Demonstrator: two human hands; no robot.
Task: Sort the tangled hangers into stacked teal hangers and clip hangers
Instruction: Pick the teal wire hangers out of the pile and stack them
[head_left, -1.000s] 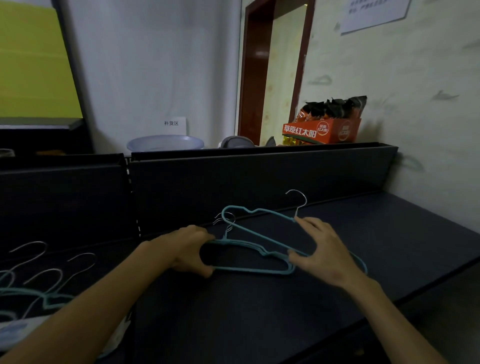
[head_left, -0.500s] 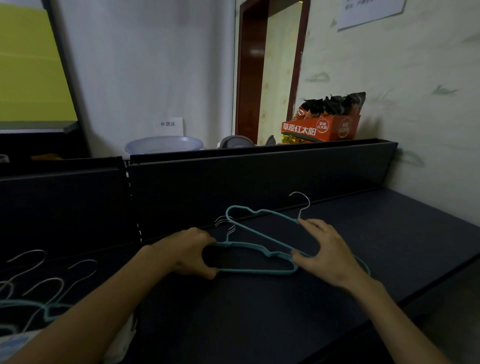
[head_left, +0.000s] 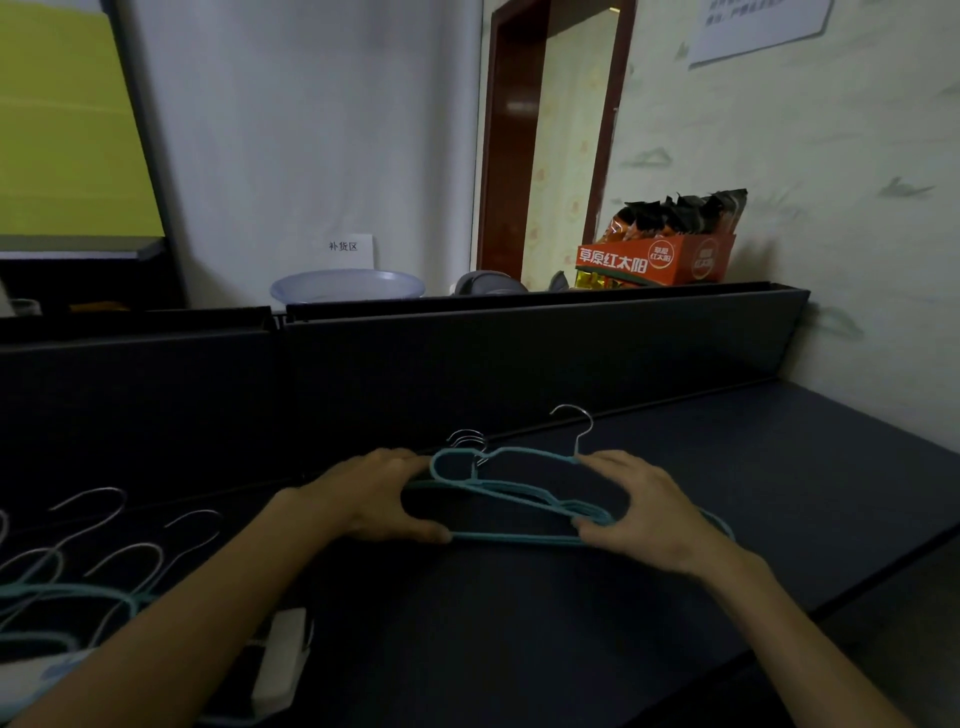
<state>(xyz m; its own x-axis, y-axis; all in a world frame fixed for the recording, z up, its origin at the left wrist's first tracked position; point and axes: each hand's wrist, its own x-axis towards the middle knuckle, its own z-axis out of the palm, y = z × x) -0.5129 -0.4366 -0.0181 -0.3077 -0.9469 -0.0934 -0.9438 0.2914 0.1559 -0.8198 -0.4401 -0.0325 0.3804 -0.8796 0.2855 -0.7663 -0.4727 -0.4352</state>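
**Teal hangers getting squared up on the dark shelf**

While both hands sit on the same bunch, the stack (head_left: 519, 493) of teal hangers lies flat on the dark shelf (head_left: 779, 493), roughly in the middle, just in front of the upright back panel (head_left: 519, 358). Left hand (head_left: 379, 499) holds the stack's left end, fingers curled over the top and thumb tucked under the bottom bar. Right hand (head_left: 644, 514) has the right end, fingers arched over the shoulder and thumb pinching in at the bottom bar, so both are closed on the hangers, not spread out.

One hanger sits skewed on top of the rest: its silver hook (head_left: 574, 426) sticks up near the right fingertips, while a cluster of other hooks (head_left: 467, 441) bunches together further left, near the left fingertips. A bit of teal shoulder pokes out past the right wrist.

Off to the far left on the lower part of the shelf there's another heap (head_left: 78, 587) of hangers, hooks fanned out, well apart from the stack. Can't tell whether any have clips. Something white (head_left: 283, 660) lies beside the left forearm.

Behind the panel: a pale basin (head_left: 348, 286), an orange snack box (head_left: 660, 260) with dark packets, and a doorway (head_left: 550, 140).
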